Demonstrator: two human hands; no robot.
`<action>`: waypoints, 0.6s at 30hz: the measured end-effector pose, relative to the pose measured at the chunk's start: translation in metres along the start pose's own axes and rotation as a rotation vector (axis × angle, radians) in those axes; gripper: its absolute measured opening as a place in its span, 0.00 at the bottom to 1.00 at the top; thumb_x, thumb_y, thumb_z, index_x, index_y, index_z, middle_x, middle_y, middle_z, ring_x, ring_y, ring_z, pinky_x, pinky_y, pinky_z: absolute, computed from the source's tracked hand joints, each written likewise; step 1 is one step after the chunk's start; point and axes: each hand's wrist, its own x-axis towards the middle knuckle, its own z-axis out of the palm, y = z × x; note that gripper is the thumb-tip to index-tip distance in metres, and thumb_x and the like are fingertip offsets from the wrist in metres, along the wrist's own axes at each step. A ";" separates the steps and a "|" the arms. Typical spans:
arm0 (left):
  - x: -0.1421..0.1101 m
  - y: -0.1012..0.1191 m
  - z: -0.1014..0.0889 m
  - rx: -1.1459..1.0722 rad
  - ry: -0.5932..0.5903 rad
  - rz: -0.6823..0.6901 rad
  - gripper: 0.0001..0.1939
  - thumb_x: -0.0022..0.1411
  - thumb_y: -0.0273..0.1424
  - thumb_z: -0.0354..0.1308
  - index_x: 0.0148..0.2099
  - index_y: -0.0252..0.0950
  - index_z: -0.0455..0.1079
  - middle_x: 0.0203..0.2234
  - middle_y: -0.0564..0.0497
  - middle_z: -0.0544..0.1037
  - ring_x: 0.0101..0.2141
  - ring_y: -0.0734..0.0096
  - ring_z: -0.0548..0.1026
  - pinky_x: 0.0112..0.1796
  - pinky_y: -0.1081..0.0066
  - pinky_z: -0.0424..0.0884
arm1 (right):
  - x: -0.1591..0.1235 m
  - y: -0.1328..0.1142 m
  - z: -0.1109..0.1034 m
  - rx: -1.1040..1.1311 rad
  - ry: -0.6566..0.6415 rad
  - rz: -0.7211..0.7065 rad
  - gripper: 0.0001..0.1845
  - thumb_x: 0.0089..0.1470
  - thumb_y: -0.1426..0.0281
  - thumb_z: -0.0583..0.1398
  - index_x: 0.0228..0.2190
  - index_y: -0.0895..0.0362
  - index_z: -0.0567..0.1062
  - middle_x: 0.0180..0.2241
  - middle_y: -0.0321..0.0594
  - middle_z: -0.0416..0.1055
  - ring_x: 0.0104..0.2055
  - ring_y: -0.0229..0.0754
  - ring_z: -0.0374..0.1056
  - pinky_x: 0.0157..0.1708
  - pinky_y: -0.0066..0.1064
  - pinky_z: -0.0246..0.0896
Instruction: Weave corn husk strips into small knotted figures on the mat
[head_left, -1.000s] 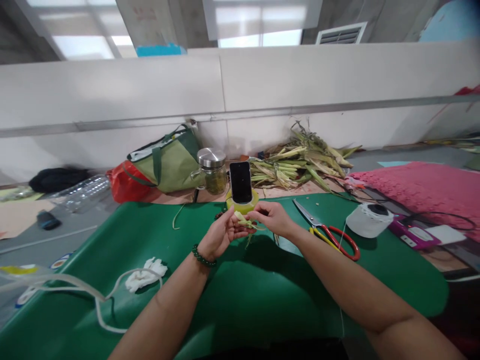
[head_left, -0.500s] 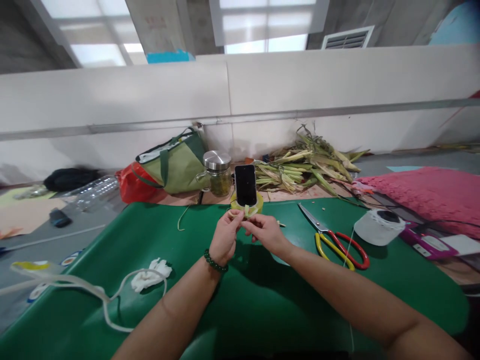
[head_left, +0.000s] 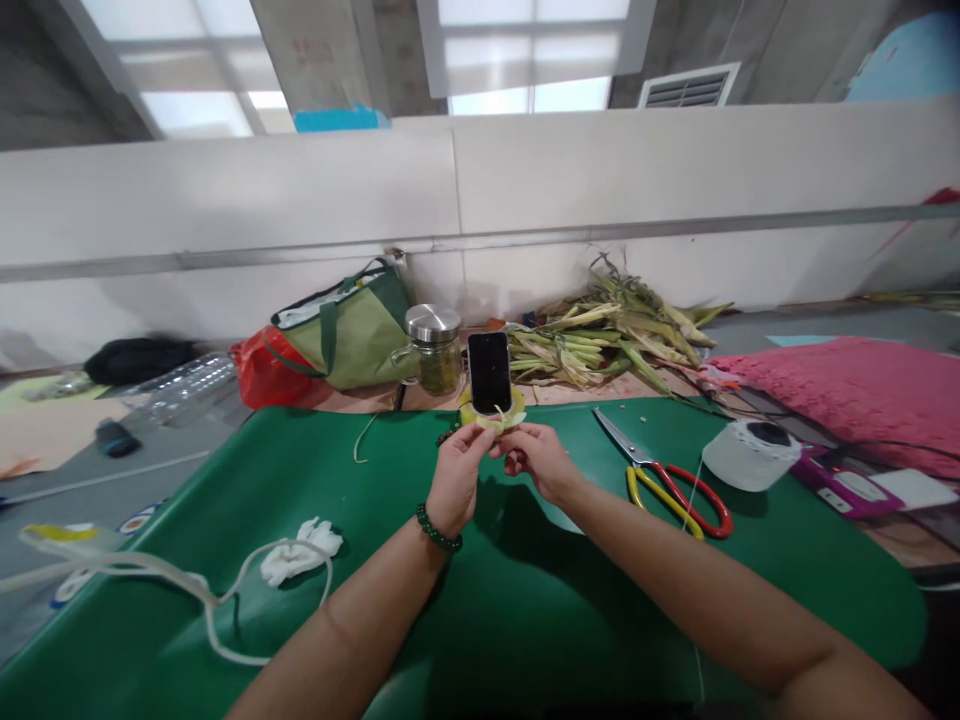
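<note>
My left hand (head_left: 457,472), with a dark green bead bracelet at the wrist, pinches a small pale green plant strip (head_left: 498,420) between thumb and fingertips. Right beside it, my right hand (head_left: 546,464) has its fingers curled and grips the same strip from the other side. The strip's pointed ends stick up above my fingers; its lower part is hidden by them. Just behind the hands, a black-screened phone (head_left: 489,373) leans upright on a yellow ring-shaped stand (head_left: 519,402).
Scissors (head_left: 651,468) with red and yellow handles and a white thread spool (head_left: 750,456) lie to the right on the green mat (head_left: 292,630). A glass mug (head_left: 436,362), a green bag (head_left: 367,335) and a leaf pile (head_left: 600,345) stand behind. Crumpled tissue (head_left: 301,552) and a white cable (head_left: 214,620) are left.
My right hand has shifted slightly and its fingers are more curled. The strip's tips have turned and spread rightward. Dark beads now show behind my left fingertips.
</note>
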 end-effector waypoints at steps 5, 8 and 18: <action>0.000 0.001 -0.001 0.104 0.047 0.058 0.09 0.46 0.32 0.66 0.31 0.34 0.78 0.32 0.48 0.81 0.37 0.65 0.75 0.43 0.67 0.69 | -0.003 -0.003 0.000 0.089 -0.065 0.011 0.16 0.37 0.60 0.66 0.23 0.61 0.75 0.22 0.39 0.75 0.15 0.30 0.62 0.17 0.23 0.58; -0.002 0.001 -0.001 0.181 0.012 0.094 0.08 0.48 0.31 0.64 0.33 0.35 0.78 0.33 0.48 0.81 0.38 0.63 0.76 0.43 0.66 0.70 | -0.002 -0.005 -0.001 0.094 -0.041 0.013 0.13 0.35 0.64 0.67 0.21 0.60 0.75 0.19 0.36 0.73 0.15 0.29 0.62 0.16 0.22 0.57; -0.008 0.006 0.002 0.376 -0.002 0.269 0.05 0.52 0.31 0.62 0.26 0.36 0.74 0.33 0.46 0.80 0.40 0.61 0.76 0.45 0.64 0.69 | -0.005 -0.020 -0.006 0.219 -0.164 0.160 0.16 0.41 0.59 0.65 0.23 0.61 0.75 0.18 0.35 0.72 0.16 0.32 0.66 0.18 0.23 0.62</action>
